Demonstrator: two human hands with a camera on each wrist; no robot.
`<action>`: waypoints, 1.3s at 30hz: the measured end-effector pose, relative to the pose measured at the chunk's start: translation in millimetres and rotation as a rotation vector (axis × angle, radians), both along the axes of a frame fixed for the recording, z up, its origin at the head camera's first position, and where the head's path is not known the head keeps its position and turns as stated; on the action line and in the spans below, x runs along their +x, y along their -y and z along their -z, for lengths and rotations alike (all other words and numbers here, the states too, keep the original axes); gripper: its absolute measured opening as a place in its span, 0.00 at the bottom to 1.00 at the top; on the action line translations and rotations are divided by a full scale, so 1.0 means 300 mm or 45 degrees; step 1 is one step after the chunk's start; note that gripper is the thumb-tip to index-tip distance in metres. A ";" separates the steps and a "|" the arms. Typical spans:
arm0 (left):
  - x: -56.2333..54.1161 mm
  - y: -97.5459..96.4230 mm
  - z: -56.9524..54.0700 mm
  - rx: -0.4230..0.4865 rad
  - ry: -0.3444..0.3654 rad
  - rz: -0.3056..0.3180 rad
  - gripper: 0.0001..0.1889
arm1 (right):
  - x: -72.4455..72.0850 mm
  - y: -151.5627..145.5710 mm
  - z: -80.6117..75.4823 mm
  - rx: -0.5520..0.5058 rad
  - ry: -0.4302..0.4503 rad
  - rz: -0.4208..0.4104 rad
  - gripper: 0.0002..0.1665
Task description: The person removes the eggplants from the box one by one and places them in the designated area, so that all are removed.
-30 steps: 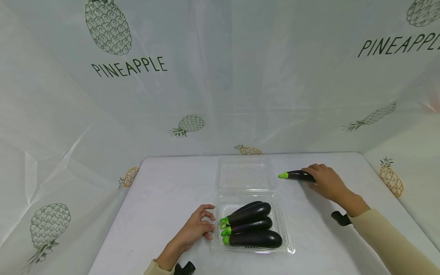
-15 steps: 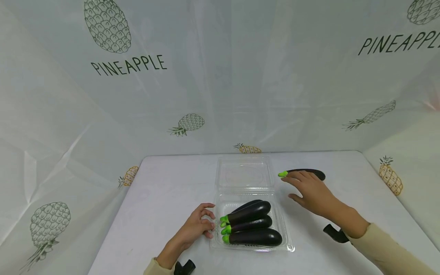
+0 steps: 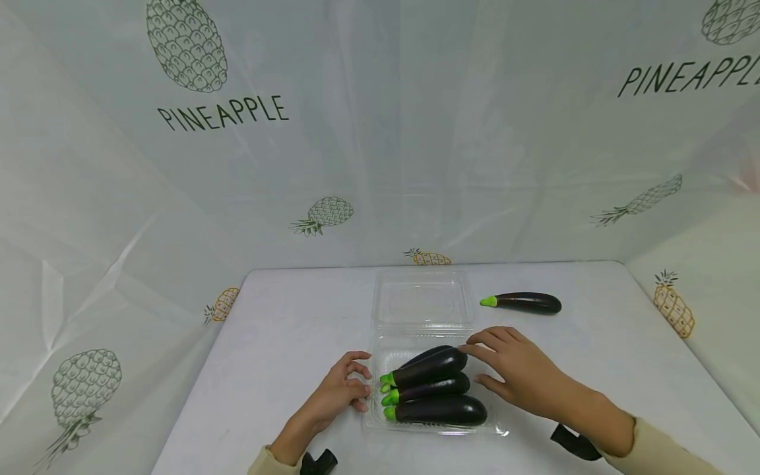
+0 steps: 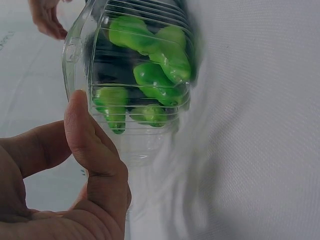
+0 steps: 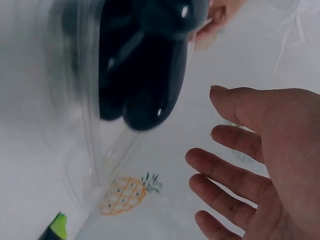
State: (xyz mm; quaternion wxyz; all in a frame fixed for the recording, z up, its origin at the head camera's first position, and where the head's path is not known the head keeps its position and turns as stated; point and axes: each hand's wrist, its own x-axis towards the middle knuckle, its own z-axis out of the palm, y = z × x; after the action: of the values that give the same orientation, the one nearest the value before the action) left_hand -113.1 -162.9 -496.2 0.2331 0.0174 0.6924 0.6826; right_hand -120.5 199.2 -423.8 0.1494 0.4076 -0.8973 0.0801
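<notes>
A clear plastic clamshell box [image 3: 494,422] stands with its lid laid back, holding several dark eggplants [image 3: 442,410] with green stem ends. In the left wrist view, those stems [image 4: 130,34] show through the ribbed wall. My left hand [image 3: 338,392] is at the box's left side, relaxed fingers right at the rim. Over the box's right side my right hand [image 3: 522,369] reaches with spread, slightly bent fingers and holds nothing. Its fingertips come close to the thick end of the uppermost eggplant in the head view; the right wrist view shows the palm facing the eggplants [image 5: 152,80].
One single eggplant [image 3: 528,303] lies on the white table [image 3: 285,330] behind my right hand, right of the open lid [image 3: 423,300]. A pineapple-printed sheet [image 3: 380,165] hangs around the back and sides of the table.
My right hand has let go of the single eggplant at the back right and come forward and left to the box. My left hand has stayed at the rim.
</notes>
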 end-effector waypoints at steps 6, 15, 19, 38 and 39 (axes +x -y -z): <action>-0.001 0.000 0.000 -0.002 -0.001 -0.002 0.34 | 0.044 0.027 0.004 0.044 0.093 -0.056 0.28; 0.000 0.000 0.004 0.003 -0.003 -0.002 0.34 | 0.073 0.045 0.034 0.027 0.059 -0.203 0.27; 0.000 -0.001 0.002 0.005 -0.002 -0.001 0.34 | 0.078 0.047 0.043 0.034 0.101 -0.227 0.28; 0.005 0.000 0.000 0.003 -0.017 0.008 0.33 | 0.084 0.067 0.067 0.153 0.147 -0.263 0.33; 0.004 0.000 0.000 0.004 -0.018 0.008 0.33 | 0.085 0.069 0.068 0.161 0.146 -0.265 0.33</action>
State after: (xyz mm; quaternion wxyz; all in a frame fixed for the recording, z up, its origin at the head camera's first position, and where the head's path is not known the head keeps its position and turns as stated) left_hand -111.8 -162.8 -496.1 0.2304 0.0246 0.6930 0.6827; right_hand -95.1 178.4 -444.2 0.0629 0.5017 -0.8605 0.0617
